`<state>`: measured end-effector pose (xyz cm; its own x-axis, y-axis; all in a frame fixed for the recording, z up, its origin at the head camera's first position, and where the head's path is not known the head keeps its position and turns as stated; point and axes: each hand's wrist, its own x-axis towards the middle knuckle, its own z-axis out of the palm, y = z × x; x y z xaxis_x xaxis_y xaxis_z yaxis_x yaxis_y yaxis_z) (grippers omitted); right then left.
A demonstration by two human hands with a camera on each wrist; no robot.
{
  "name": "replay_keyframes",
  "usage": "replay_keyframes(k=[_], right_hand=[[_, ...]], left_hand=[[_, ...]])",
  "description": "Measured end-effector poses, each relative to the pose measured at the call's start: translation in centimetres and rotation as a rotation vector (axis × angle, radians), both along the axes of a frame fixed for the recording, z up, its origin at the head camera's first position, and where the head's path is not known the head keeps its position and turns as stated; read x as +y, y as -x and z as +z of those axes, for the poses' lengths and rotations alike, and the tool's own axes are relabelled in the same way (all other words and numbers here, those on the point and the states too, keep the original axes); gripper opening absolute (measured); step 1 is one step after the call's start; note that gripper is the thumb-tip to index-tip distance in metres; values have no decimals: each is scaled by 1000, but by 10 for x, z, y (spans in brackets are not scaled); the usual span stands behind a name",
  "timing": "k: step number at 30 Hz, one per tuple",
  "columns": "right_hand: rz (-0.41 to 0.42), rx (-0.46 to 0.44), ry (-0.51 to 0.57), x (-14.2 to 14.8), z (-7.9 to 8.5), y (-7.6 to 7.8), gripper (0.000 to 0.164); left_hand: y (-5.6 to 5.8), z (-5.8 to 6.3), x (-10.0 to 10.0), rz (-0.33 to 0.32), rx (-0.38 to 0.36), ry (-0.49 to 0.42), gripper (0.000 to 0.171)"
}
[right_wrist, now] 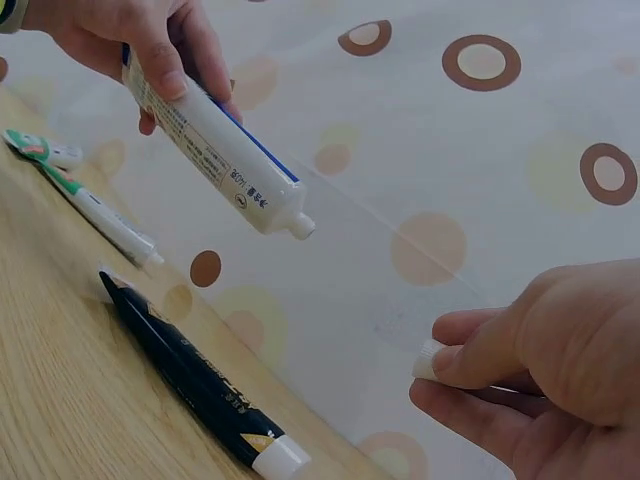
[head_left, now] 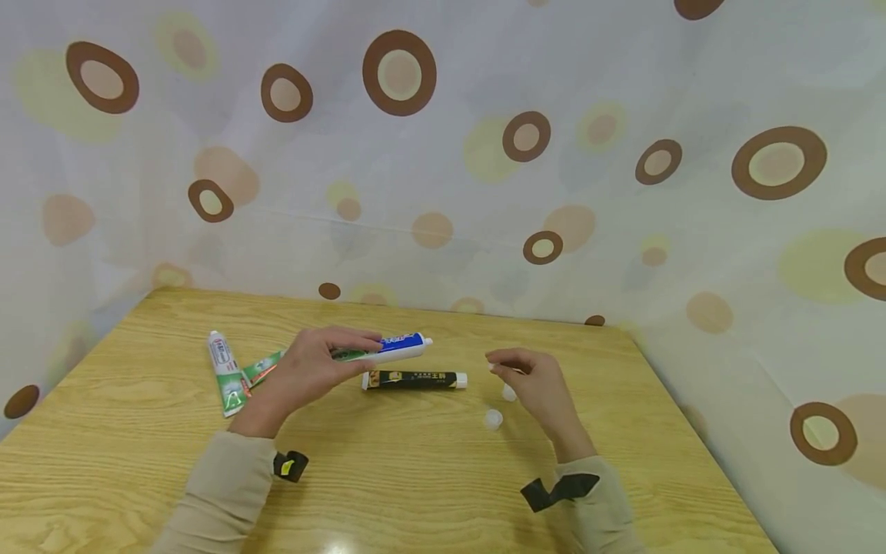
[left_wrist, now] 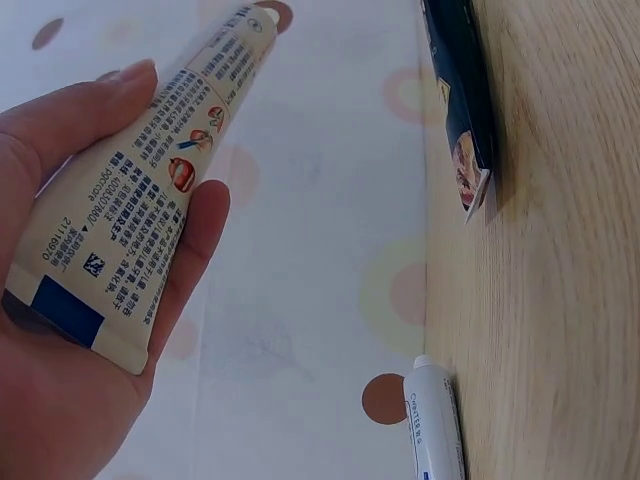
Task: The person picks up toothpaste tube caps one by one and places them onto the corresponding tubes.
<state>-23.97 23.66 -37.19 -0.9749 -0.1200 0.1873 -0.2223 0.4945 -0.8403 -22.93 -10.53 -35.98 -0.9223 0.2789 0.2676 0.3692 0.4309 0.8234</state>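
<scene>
My left hand (head_left: 304,369) grips a blue and white toothpaste tube (head_left: 404,346) above the table, its uncapped nozzle toward the right. Printed text covers the side of the tube (left_wrist: 150,190) seen in the left wrist view. Apart from it, my right hand (head_left: 543,388) pinches a small white cap (right_wrist: 428,360) between thumb and fingers. Beneath the held tube lies a black toothpaste tube (head_left: 415,380) with its white cap on. On the tabletop near my right hand are two loose white caps, one in front (head_left: 493,419) and one partly behind the fingers (head_left: 508,392).
At the left of the wooden table (head_left: 388,477) lies a white and green toothpaste tube (head_left: 227,373). Another green tube (head_left: 261,369) lies beside it, partly hidden by my left hand. A patterned curtain (head_left: 443,177) stands along the back and sides.
</scene>
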Motion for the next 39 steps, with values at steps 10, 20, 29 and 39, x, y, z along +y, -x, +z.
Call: replay_keyframes(k=[10,20,29,39], right_hand=[[48,-28,140,-12,5,-3,21],[120,-39,185,-20,10,-13,25],[203,-22,209,-29,15,-19,24],[223,-48,227,-35,19,-22,22]], left_hand=[[-4,2,6,-150,52,-59,20],[-7,2,6,-209,67,-73,20],[-9,3,5,-245,64,-79,24],[-9,4,6,-253,70,-63,28]])
